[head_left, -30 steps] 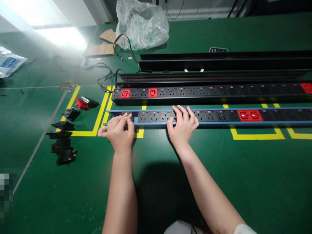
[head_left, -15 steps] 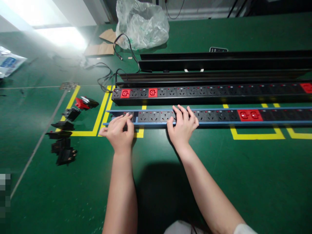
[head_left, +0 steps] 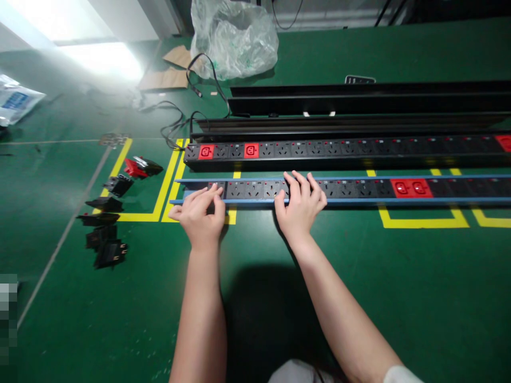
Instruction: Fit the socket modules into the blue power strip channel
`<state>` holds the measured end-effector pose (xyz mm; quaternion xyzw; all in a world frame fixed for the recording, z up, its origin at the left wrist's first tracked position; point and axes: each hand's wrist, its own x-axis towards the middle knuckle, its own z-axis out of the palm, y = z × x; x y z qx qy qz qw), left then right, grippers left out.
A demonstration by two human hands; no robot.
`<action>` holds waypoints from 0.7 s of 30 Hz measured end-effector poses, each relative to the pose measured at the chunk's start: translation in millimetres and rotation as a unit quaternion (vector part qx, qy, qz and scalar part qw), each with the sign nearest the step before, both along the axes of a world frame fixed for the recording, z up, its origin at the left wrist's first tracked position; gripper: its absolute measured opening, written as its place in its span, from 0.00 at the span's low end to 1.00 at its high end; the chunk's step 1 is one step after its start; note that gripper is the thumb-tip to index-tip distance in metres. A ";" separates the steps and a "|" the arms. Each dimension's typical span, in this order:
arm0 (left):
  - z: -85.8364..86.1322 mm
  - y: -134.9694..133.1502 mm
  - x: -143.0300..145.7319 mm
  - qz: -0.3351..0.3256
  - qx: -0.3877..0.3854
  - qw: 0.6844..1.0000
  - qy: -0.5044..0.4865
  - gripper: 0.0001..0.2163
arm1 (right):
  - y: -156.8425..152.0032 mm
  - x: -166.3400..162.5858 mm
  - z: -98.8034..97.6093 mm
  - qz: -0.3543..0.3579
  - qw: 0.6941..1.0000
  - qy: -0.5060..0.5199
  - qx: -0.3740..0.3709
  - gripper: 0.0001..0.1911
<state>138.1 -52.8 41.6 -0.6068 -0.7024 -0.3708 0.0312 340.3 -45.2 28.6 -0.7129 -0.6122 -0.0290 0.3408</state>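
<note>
A long power strip (head_left: 359, 190) with blue rails, black sockets and two red sockets lies across the green table in front of me. My left hand (head_left: 198, 215) rests on its left end, fingers stretched onto a black socket module (head_left: 217, 189) and pressing it against the row. My right hand (head_left: 300, 205) lies flat on the strip a little to the right, fingers spread over the sockets. Neither hand grips anything.
A second finished strip (head_left: 343, 151) lies just behind, then black metal housings (head_left: 359, 103). Loose black and red socket modules (head_left: 107, 213) sit at the left by yellow floor tape. A plastic bag (head_left: 233, 37), cardboard and cables lie at the back.
My left hand has slid the end socket module to the right, closing the gap to the row. My right hand has stayed put.
</note>
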 end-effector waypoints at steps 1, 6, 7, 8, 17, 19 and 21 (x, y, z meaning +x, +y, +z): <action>0.3 0.3 1.0 -0.002 -0.004 1.000 0.000 0.14 | 0.0 0.0 0.2 -0.001 1.000 0.000 -0.003 0.22; -1.2 0.6 2.3 -0.010 0.001 1.000 0.004 0.15 | -0.2 -0.3 1.0 -0.003 1.000 -0.006 -0.006 0.22; -2.1 0.3 1.8 -0.009 0.002 1.000 0.003 0.15 | -0.2 -0.2 1.1 -0.002 1.000 -0.005 -0.008 0.22; -3.1 0.0 1.2 -0.006 0.002 1.000 0.002 0.15 | -0.2 -0.2 1.2 -0.001 1.000 -0.004 -0.010 0.22; -0.6 0.4 10.1 0.070 -0.024 0.997 0.013 0.12 | 0.1 -0.2 1.7 -0.002 1.000 0.000 -0.006 0.21; 0.7 2.6 14.5 0.095 -0.045 0.994 0.001 0.11 | -0.2 -0.2 2.0 -0.001 1.000 0.003 -0.007 0.21; -0.2 5.1 17.3 0.114 -0.056 0.992 -0.005 0.10 | -0.6 -0.2 2.5 0.000 1.000 0.004 -0.017 0.22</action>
